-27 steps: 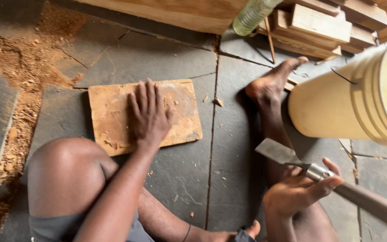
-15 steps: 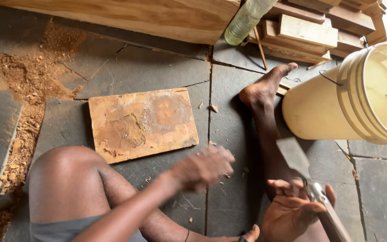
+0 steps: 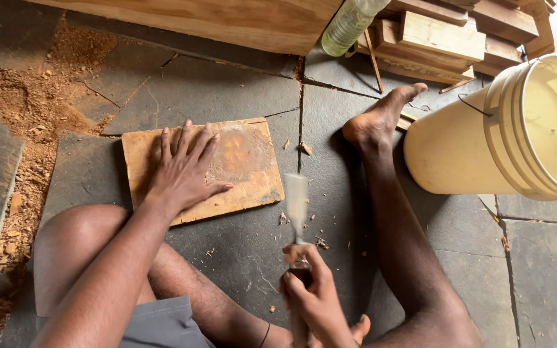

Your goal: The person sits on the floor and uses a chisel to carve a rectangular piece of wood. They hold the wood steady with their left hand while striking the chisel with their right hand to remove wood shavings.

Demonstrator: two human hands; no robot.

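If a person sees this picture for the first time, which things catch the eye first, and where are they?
The left hand lies flat on a worn wooden board on the grey stone floor, at the centre. Below it, the right hand grips a blurred flat-bladed tool that points up. At the right a large cream bucket lies on its side, and orange sawdust spreads at the left.

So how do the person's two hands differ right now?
The left hand lies flat, fingers spread, on the wooden board; the right hand is closed around the handle of a bladed tool. The left hand looks sharp, while the right hand and its tool are blurred. Both are bare.
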